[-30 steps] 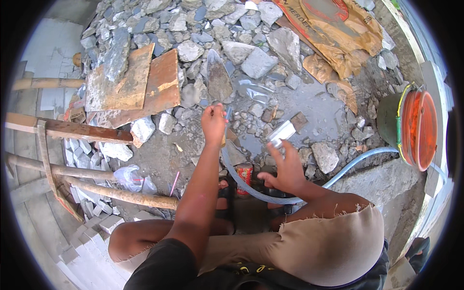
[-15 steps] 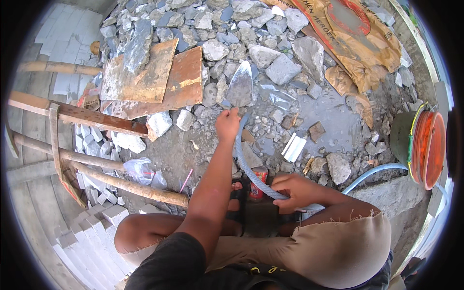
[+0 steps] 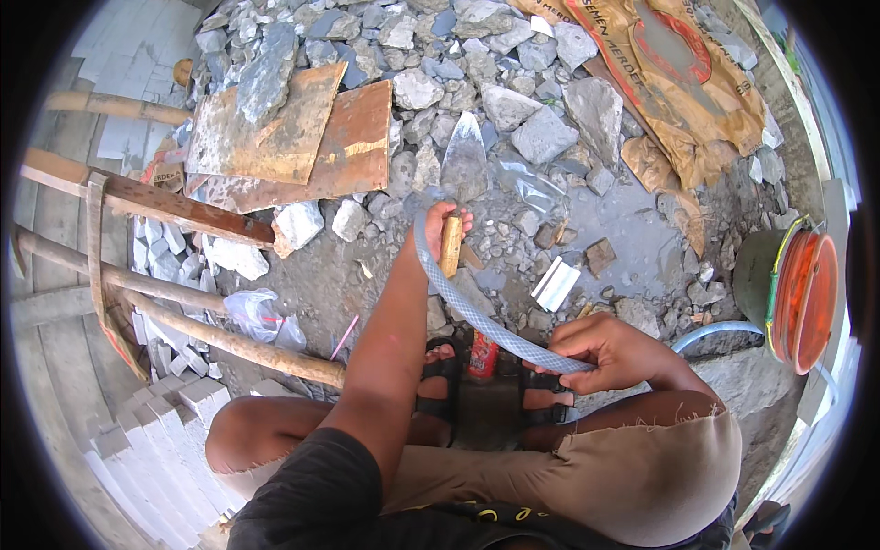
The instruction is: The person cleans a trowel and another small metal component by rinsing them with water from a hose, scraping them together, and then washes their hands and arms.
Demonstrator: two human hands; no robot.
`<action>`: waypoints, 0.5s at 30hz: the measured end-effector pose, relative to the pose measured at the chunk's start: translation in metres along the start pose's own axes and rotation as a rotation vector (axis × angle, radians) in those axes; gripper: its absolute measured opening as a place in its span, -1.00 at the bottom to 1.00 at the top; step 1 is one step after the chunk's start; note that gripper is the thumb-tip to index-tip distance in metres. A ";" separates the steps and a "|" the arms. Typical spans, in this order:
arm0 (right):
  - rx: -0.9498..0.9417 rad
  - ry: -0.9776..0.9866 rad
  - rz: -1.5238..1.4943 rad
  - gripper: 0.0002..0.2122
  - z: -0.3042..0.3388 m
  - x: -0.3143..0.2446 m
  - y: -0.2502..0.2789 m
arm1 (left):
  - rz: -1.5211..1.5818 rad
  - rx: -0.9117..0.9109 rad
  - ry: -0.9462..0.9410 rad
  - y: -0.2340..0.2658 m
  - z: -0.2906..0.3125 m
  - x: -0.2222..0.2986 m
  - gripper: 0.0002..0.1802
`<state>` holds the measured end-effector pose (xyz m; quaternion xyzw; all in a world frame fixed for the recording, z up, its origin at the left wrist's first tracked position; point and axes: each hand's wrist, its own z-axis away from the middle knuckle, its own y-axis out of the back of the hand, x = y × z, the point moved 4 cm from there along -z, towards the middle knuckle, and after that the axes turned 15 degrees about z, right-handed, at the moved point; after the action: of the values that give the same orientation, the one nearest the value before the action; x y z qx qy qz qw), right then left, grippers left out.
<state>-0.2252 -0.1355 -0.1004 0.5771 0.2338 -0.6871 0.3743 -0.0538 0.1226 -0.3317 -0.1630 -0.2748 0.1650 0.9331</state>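
My left hand point(image 3: 438, 220) is closed round the wooden handle of a trowel point(image 3: 465, 165), near where it meets the blade. The handle's butt shows, turned up toward me; the grey pointed blade extends away over the rubble. My right hand point(image 3: 600, 353) pinches a pale blue braided hose point(image 3: 486, 323) above my right knee. From there the hose curves up and left, its free end beside my left hand and just short of the blade. Something clear, perhaps water, blurs the hose's end.
Broken rocks point(image 3: 541, 133) cover the far ground, with brown paper sacks point(image 3: 687, 92) at right. Stained boards point(image 3: 353, 151) and wooden poles point(image 3: 229, 341) lie left, beside a plastic bag point(image 3: 261, 316). An orange-rimmed bucket point(image 3: 807, 298) stands right. A red can point(image 3: 482, 356) is between my feet.
My left hand has rolled over, bringing the trowel's handle into view. My right hand has moved right and up slightly, and the hose's free end has shifted left past my left hand.
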 end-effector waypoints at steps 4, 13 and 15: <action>-0.017 -0.074 0.032 -0.76 0.004 0.000 -0.001 | 0.077 -0.006 0.019 -0.001 0.002 -0.003 -0.73; 0.009 -0.133 -0.084 -0.71 0.023 -0.003 0.000 | 0.254 -0.095 0.023 -0.011 0.016 0.004 -0.84; 0.028 -0.138 -0.106 -0.71 0.027 -0.004 0.001 | 0.268 -0.140 -0.003 -0.023 0.022 0.008 -0.84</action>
<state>-0.2411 -0.1553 -0.0904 0.5204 0.2280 -0.7473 0.3445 -0.0554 0.1097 -0.3015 -0.2627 -0.2627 0.2686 0.8887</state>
